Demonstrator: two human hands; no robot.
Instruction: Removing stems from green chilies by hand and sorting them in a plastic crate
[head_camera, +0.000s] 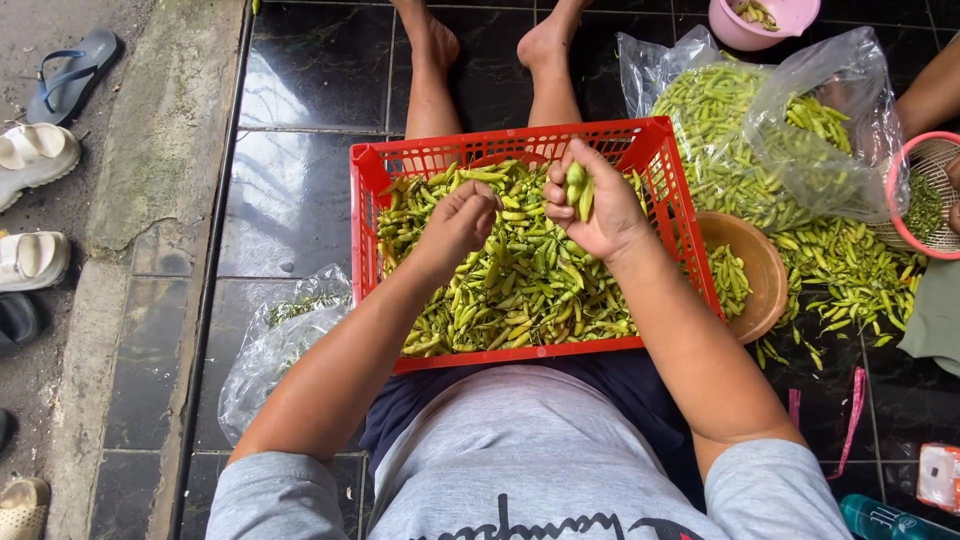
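A red plastic crate (660, 170) rests on my lap, filled with several small green and yellow chili peppers (520, 290). My right hand (600, 205) is raised over the crate, fingers closed around a few green chilies (578, 188). My left hand (460, 220) is low over the pile, fingers curled down among the chilies; what it grips is hidden.
A clear plastic bag of chilies (760, 130) lies at the right, with loose chilies (850, 275) spilled on the black tiles. A brown bowl (765, 265) sits beside the crate. A pink bowl (760, 20), a pink sieve (925, 195) and another person's arm (935, 90) are at the right. A bag of stems (280, 335) lies left; sandals (35, 155) on concrete.
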